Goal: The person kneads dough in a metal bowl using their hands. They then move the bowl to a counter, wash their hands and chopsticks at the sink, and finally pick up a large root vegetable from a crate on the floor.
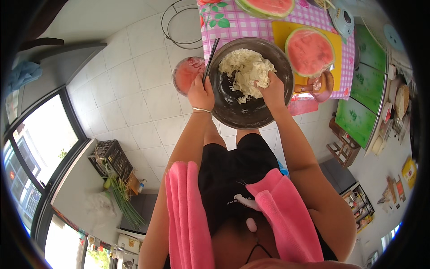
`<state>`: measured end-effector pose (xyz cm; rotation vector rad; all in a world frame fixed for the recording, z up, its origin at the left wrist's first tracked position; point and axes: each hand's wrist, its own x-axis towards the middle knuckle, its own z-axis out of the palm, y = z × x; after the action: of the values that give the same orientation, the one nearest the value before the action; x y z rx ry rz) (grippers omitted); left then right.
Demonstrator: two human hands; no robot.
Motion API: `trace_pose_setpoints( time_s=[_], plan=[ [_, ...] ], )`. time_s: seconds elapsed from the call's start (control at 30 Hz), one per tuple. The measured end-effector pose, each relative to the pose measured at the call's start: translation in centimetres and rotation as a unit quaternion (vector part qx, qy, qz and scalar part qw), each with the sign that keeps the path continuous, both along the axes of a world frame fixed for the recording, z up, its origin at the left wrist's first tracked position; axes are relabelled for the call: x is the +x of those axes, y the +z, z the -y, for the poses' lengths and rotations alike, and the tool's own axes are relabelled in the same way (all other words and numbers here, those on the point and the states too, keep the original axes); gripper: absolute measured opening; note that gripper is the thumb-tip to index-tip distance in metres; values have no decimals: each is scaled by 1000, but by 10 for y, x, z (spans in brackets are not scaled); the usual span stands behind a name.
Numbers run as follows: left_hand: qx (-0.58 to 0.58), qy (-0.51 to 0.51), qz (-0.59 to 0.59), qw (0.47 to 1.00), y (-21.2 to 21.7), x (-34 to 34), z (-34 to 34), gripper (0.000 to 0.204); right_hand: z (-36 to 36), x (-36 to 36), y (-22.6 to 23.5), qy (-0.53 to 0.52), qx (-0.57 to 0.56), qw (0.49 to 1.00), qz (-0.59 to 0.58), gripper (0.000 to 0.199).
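Note:
A large dark metal bowl (244,117) sits at the edge of the table in front of me, its near side over my legs. Lumpy, pale, floury dough (246,71) fills its middle and far side, with dry bits stuck to the wall. My left hand (201,93) is closed at the bowl's left rim, with a pair of black chopsticks (212,57) in its grip, pointing up and away. Inside the bowl at the right, my right hand (272,92) grips the edge of the dough; its fingertips are partly buried in it.
A cut watermelon half (310,51) lies on a yellow board (280,30) to the right, near a brownish handled vessel (323,86). More watermelon (268,6) is farther back on the checked tablecloth (237,29). Left of the bowl, lower down, is a round red container (182,75).

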<state>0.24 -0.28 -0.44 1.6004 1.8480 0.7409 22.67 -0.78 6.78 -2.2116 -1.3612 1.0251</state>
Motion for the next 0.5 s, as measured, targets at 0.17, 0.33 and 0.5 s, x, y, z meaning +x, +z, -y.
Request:
trace_pose_setpoints(
  time_s=[0.17,0.33,0.5],
  plan=[
    [44,-1,-1,999,-1,3,-2,23,-3,-8,19,18,56,994,-91,30],
    [-33,-5,9,999,4,1,-2,28,3,10,-3,127,38,991,-14,26],
    [-18,-5,17,1000,10,2,-3,27,-9,21,15,109,-14,984,137,17]
  ],
)
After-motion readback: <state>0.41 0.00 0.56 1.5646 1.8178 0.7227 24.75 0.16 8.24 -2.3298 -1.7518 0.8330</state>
